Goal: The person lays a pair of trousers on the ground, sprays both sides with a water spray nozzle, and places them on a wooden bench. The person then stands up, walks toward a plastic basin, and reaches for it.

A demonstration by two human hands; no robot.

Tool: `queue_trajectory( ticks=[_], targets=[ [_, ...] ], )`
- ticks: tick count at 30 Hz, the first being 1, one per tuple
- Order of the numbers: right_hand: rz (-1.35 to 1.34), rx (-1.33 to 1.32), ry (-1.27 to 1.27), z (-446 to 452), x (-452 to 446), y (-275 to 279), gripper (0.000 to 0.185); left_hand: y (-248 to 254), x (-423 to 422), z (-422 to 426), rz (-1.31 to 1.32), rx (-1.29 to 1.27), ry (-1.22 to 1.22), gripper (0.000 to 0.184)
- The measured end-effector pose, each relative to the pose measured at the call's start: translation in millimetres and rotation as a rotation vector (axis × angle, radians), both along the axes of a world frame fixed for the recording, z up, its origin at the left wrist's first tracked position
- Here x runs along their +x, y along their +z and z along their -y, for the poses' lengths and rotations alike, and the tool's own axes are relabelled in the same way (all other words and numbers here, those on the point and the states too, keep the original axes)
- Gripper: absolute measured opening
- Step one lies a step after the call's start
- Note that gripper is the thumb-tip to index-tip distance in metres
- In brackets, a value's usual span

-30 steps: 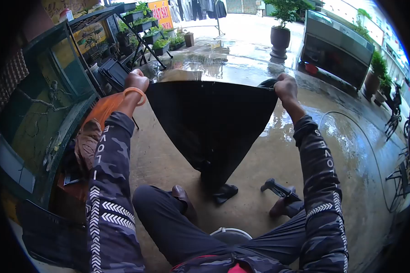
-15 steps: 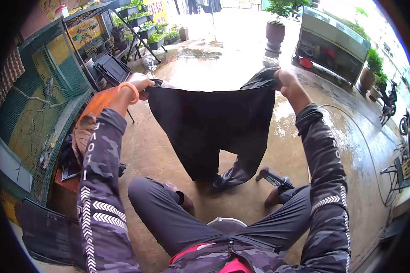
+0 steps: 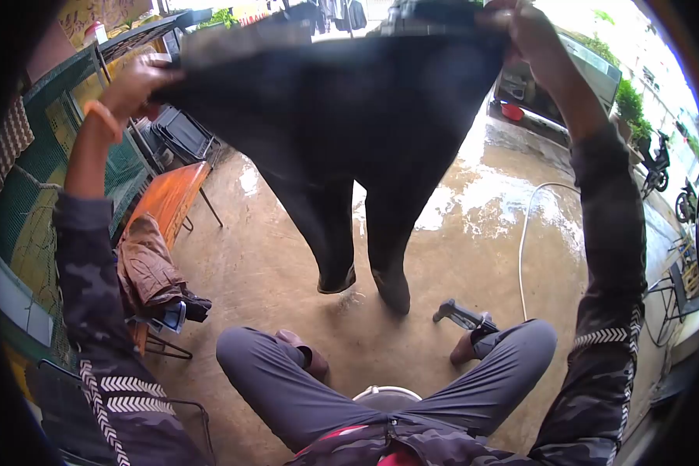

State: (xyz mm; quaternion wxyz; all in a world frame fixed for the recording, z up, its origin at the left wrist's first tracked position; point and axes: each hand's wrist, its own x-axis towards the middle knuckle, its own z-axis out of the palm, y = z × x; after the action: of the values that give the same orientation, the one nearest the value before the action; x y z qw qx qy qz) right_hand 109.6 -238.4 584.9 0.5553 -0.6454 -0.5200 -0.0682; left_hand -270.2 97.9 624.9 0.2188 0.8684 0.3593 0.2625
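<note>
A pair of black trousers (image 3: pixel 349 116) hangs spread out in front of me, both legs pointing down towards the wet floor. My left hand (image 3: pixel 140 81) grips one upper corner, its fingers closed on the cloth; an orange band circles that wrist. At the opposite upper corner, my right hand (image 3: pixel 524 31) is closed on the fabric, partly blurred near the top edge of the view. Daylight shows between the two trouser legs. Below my knees, part of a round pale-rimmed container (image 3: pixel 388 398) shows between my thighs.
An orange wooden bench (image 3: pixel 167 203) at left bears a pile of brown and dark clothes (image 3: pixel 149 264). A grey gun-shaped tool (image 3: pixel 462 314) lies by my foot, near a pale hose (image 3: pixel 522 264). A glass-sided cabinet (image 3: pixel 582 74), red basin (image 3: pixel 512 112) and motorbikes (image 3: pixel 658 165) stand right.
Both hands have risen and spread apart, lifting the trousers higher. The legs, bunched before, now hang separately, and the bench at left is more exposed.
</note>
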Motion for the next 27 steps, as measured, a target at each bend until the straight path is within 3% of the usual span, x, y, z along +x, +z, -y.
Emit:
queue_trajectory(
  ticks=[1,2,5,8,10,13,17,19,21,23,24,26,27],
  targets=[
    [0.025,-0.162,-0.141,6.3,-17.9,-8.8,0.022,-18.1,-5.5,11.7,-0.104,0.03,0.039,0.047],
    [-0.005,-0.2,-0.041,10.9,-4.5,-37.3,0.016,-38.6,-12.5,19.0,-0.177,-0.012,-0.142,0.023],
    [-0.215,-0.536,-0.033,34.2,-11.6,-108.8,0.012,-121.2,-39.4,16.1,-0.223,-0.176,-0.279,0.019],
    [-0.248,-0.795,-0.062,65.7,-33.3,-160.0,0.011,-176.9,-55.9,48.9,-0.434,-0.28,-0.216,0.02],
    [0.175,-0.801,-0.183,85.5,-46.9,-180.4,0.018,-189.5,-60.6,74.7,-0.534,-0.114,-0.321,0.02],
    [0.325,-0.739,-0.371,105.1,-71.1,-174.0,0.02,-194.1,-73.6,84.0,-0.46,0.1,-0.454,0.022],
    [0.202,-0.711,-0.464,103.6,-65.1,-164.3,0.017,-188.7,-70.6,69.3,-0.244,-0.029,-0.478,0.02],
    [-0.025,-0.683,-0.367,80.2,-43.6,-175.6,0.018,-205.0,-48.4,45.3,-0.058,-0.538,-0.29,0.017],
    [-0.172,-0.991,-0.23,43.4,1.0,-200.3,0.023,-224.3,-2.8,6.5,-0.189,-0.462,-0.321,0.016],
    [-0.098,-1.025,-0.251,-5.9,48.6,-231.8,0.024,-242.9,51.5,-39.7,-0.301,-0.396,-0.213,0.02],
    [-0.008,-0.968,-0.314,-29.3,61.5,-227.3,0.027,-245.8,76.8,-65.5,-0.3,-0.289,-0.152,0.022],
    [0.048,-0.804,-0.388,-73.2,96.5,-200.4,0.037,-201.9,113.2,-92.2,-0.218,-0.038,-0.003,0.023],
    [0.096,-0.684,-0.457,-90.0,112.8,-175.6,0.038,-192.0,125.9,-142.1,-0.036,-0.005,-0.029,0.024]
  ],
)
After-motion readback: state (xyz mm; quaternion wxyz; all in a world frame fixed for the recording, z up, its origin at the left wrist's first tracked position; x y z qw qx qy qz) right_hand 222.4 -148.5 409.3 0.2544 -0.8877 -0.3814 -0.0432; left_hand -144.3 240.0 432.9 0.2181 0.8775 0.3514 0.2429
